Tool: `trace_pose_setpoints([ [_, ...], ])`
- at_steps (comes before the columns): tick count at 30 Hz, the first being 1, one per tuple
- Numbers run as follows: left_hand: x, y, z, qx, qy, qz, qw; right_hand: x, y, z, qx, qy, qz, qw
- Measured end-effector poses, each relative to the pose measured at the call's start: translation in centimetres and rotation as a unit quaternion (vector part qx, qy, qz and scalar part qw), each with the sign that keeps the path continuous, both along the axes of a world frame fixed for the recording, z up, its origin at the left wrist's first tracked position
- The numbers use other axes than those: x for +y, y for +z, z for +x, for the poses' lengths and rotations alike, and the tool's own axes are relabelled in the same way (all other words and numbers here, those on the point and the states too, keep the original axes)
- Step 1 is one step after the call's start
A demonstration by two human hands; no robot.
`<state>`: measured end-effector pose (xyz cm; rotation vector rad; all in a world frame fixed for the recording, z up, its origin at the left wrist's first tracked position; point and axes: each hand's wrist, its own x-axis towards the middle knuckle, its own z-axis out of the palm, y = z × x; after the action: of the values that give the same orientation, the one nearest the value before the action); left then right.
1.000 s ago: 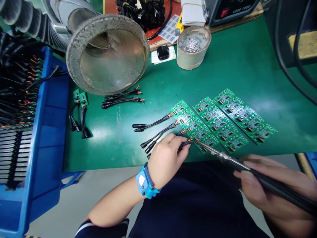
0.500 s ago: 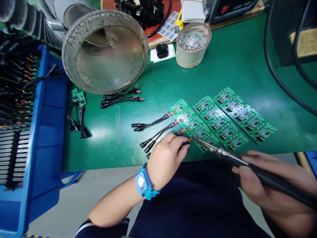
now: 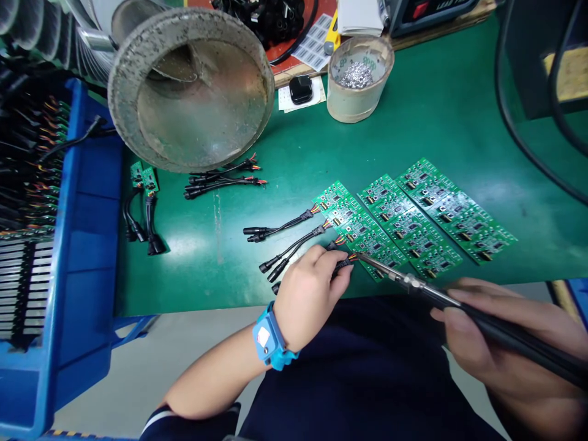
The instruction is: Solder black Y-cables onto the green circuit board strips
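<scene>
- Head view: green tabletop, person at its near edge.
- Left hand: over the near edge, thumb and forefinger pinched together on a short black cable, the other fingers curled under. Blue wrist strap on that arm.
- Pinched cable: its coloured wire ends meet the left side of the nearest circuit-board panel, close to the tabletop's near edge.
- Right hand: closed around the black handle of a soldering iron, just off the near edge. Iron slants inward; its tip is at the coloured wire ends. Whether tip touches wire or pad: too small to tell.
- Same panel: two more split black cables, an upper and a lower, run from its left side toward the tabletop's left edge. Another lies partly hidden by the left hand.
- Two further green panels, middle and right, lie side by side toward the right edge.
- Toward the left edge: loose black cables; farther left, two small boards with cables attached.
- Far left corner: round metal fume hood overhanging. Blue crate beside the left edge.
- Toward the far edge: round tub holding silvery bits.
</scene>
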<state>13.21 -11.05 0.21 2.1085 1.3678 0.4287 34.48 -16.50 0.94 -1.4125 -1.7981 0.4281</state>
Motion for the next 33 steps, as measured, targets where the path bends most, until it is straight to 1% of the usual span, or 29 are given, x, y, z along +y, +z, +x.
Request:
trace_pose_setpoints([
  [3,0.0,0.03,0.0,0.001,0.001,-0.001,1.0,-0.28,-0.17,0.23,0.006,-0.028,0.0,1.0],
  [7,0.02,0.14,-0.01,0.006,-0.002,-0.004,1.0,-0.26,0.17,0.3,-0.014,-0.027,-0.006,1.0],
  [12,0.0,0.16,-0.11,0.012,-0.007,-0.006,1.0,-0.03,0.3,-0.04,-0.011,-0.066,0.008,0.998],
  [15,0.02,0.14,-0.18,0.012,-0.011,-0.01,1.0,0.04,0.06,-0.14,-0.006,-0.06,-0.023,0.998],
  [17,0.04,0.14,-0.2,0.012,-0.011,-0.012,1.0,0.02,-0.07,-0.17,-0.005,-0.067,-0.045,0.997],
  [21,-0.01,0.15,-0.16,0.019,-0.01,-0.009,1.0,-0.2,-0.14,-0.22,-0.01,-0.088,-0.057,0.994],
  [25,-0.18,0.14,-0.1,0.036,-0.024,0.012,0.999,-0.39,-0.14,-0.15,-0.002,-0.069,-0.054,0.996],
  [29,-0.22,0.17,-0.03,0.069,-0.045,0.027,0.996,-0.16,0.0,-0.02,-0.012,-0.043,-0.017,0.999],
  [33,-0.13,0.18,0.04,0.079,-0.049,0.033,0.995,0.2,0.23,-0.03,-0.022,-0.019,-0.017,0.999],
])
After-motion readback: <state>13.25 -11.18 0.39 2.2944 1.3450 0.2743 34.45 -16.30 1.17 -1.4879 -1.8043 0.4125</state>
